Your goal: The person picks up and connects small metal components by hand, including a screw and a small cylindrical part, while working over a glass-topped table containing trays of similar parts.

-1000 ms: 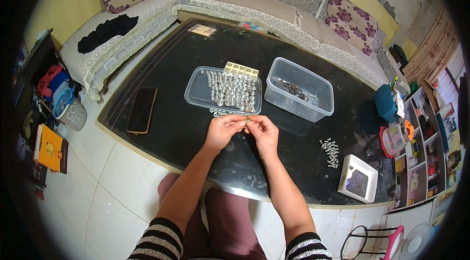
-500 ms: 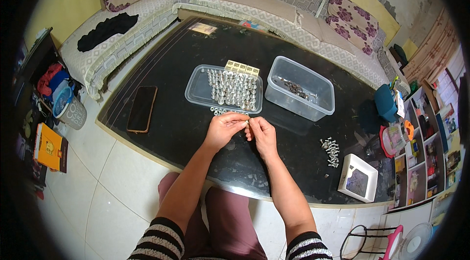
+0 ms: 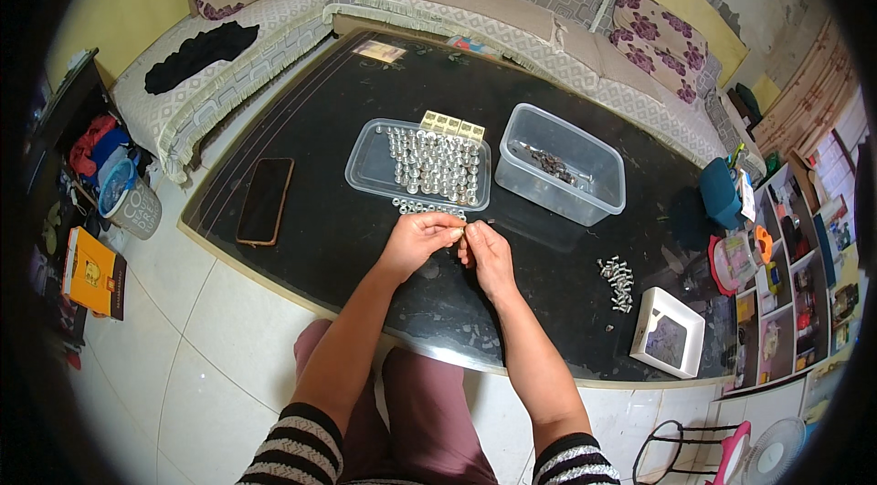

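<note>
Over the near middle of the black table (image 3: 320, 138), my left hand (image 3: 416, 241) and my right hand (image 3: 487, 255) meet fingertip to fingertip. Both are closed in a pinch on something tiny, mostly covered by the fingers and too small to name. Just beyond them lies a clear plastic lid (image 3: 370, 165) carrying rows of small shiny metal pieces (image 3: 437, 165). A short row of similar round pieces (image 3: 413, 206) rests on the table along the lid's near edge, partly behind my fingers. Small cream blocks (image 3: 452, 125) sit at the lid's far edge.
Right of the lid stands a clear plastic tub (image 3: 557, 197) with dark small parts (image 3: 555, 165) inside. Farther right are a pile of screw-like metal pieces (image 3: 617, 284) and an open white box (image 3: 647, 332). A phone (image 3: 266, 202) lies at the left. A sofa (image 3: 566, 51) runs behind the table.
My hands stay together in nearly the same place. The right hand's fingers have shifted and turned slightly against the left fingertips. Nothing else has visibly moved.
</note>
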`<state>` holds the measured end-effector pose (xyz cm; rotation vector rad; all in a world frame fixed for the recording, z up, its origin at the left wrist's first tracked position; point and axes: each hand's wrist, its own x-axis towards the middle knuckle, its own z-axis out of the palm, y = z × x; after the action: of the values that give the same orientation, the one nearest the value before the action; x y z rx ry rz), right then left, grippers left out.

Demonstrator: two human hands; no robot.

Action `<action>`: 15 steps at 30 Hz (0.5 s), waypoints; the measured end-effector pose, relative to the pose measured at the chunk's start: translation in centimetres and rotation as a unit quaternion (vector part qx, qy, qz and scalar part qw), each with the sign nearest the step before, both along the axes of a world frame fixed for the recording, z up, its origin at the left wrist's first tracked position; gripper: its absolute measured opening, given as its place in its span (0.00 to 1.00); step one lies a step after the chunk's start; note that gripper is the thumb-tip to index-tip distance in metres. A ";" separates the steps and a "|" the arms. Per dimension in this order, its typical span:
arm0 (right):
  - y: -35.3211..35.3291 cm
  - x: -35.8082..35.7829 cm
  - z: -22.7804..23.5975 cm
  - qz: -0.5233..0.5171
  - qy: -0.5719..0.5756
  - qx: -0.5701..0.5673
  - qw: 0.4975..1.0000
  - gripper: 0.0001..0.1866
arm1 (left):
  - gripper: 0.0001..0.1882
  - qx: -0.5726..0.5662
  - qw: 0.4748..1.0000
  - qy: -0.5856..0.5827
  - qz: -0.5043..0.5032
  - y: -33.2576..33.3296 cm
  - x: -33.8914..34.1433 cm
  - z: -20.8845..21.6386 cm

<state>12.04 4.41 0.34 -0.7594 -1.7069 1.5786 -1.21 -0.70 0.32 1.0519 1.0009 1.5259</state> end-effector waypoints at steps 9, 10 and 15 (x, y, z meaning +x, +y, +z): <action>-0.4 -0.1 0.9 -0.116 -0.106 0.325 0.932 0.09 | 0.09 -0.016 1.000 -0.016 0.012 0.1 0.1 -0.1; -0.4 -0.1 0.8 -0.115 -0.104 0.326 0.932 0.09 | 0.09 -0.019 1.000 -0.014 0.017 0.1 0.1 -0.2; -0.3 -0.1 0.8 -0.111 -0.107 0.334 0.930 0.09 | 0.08 -0.002 1.000 0.010 0.007 -0.1 0.0 0.3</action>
<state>11.99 4.07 1.17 -0.7424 -2.0551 0.6941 -1.17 -0.77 0.59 1.0604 1.0265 1.5259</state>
